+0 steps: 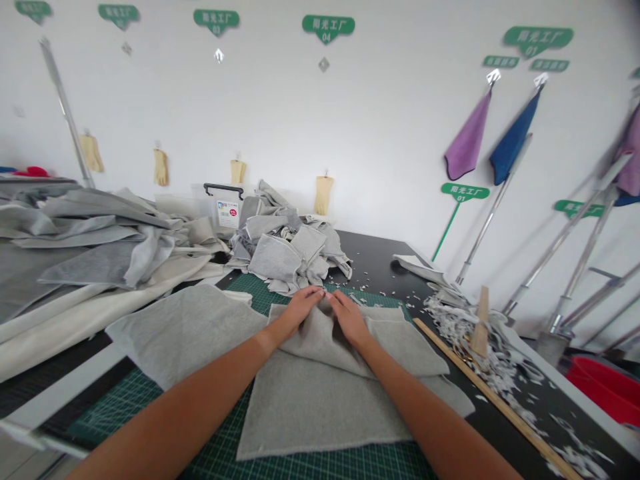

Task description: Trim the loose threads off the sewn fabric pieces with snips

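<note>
My left hand [306, 303] and my right hand [345, 312] meet at the far side of a grey cloth [320, 343], their fingertips pinching its raised edge. The cloth hangs in folds between and below my hands. Beneath it, a larger grey cloth piece [320, 413] lies flat on the green cutting mat [125, 407]. Another grey piece [193, 327] is spread to the left of my left hand.
Behind my hands is a heap of grey cloths [283, 257]. Long fabric layers [100, 227] are piled at left. A wooden strip [490, 393], scissors [463, 353] and shredded scraps [500, 373] lie at right. A red bucket [605, 390] stands beyond the table.
</note>
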A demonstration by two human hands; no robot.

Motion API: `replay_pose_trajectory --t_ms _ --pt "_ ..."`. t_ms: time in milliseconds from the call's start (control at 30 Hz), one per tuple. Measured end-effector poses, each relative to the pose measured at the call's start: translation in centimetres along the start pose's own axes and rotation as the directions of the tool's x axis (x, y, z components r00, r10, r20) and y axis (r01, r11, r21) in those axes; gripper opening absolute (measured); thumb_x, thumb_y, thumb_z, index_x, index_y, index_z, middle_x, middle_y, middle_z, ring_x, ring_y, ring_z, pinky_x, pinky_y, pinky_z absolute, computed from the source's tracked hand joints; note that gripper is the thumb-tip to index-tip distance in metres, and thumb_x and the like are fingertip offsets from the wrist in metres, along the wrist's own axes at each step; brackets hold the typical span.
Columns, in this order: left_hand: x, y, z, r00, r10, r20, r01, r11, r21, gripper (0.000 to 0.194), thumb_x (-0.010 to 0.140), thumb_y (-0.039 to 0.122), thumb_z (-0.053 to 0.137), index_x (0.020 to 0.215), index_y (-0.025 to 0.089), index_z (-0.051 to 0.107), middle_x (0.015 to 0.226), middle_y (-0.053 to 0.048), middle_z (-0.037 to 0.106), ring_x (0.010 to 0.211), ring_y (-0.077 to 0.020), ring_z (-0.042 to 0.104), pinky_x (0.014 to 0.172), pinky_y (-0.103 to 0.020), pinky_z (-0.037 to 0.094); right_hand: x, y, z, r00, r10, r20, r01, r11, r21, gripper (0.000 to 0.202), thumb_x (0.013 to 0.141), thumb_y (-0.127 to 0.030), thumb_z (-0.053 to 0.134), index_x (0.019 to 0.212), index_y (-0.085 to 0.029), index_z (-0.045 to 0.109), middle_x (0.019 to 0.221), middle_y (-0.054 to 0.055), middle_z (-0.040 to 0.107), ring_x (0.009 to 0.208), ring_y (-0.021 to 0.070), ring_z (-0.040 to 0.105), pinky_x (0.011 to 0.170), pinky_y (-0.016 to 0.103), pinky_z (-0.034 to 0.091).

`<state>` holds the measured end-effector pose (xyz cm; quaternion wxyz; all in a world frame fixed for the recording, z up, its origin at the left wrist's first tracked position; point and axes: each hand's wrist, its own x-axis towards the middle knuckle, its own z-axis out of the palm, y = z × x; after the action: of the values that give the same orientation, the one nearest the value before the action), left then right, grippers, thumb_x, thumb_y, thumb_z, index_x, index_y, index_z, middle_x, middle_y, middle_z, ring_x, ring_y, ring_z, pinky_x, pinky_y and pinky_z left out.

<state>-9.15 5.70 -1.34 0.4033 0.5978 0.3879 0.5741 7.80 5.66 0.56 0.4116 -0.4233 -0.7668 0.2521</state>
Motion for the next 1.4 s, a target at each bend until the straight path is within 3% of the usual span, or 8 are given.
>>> replay_pose_trajectory --t_ms 567,1400 --pt "0.25 -0.57 -0.19 1.0 -0.005 0.012 0.006 0.998 -0.068 0.03 0.084 0.044 0.066 0.095 0.017 0.072 0.097 -0.005 0.07 0.095 -0.0207 0.059 0.089 -0.031 0.042 -0.16 0.4 0.02 1.0 -0.031 0.0 0.031 0.999 -0.045 0.038 0.101 -0.052 0.04 0.077 -0.024 0.048 0.069 -0.004 0.052 0.068 0.0166 0.051 0.064 0.027 0.033" --pt "0.19 -0.45 -0.07 1.0 0.003 0.002 -0.003 0.999 -0.037 0.029 0.084 0.044 0.063 0.093 0.017 0.07 0.095 -0.004 0.068 0.094 -0.0204 0.058 0.087 -0.03 0.043 -0.2 0.46 -0.07 0.999 -0.036 0.015 0.037 0.999 -0.032 0.038 0.101 -0.051 0.038 0.077 -0.024 0.049 0.068 -0.004 0.052 0.067 0.017 0.05 0.063 0.027 0.034"
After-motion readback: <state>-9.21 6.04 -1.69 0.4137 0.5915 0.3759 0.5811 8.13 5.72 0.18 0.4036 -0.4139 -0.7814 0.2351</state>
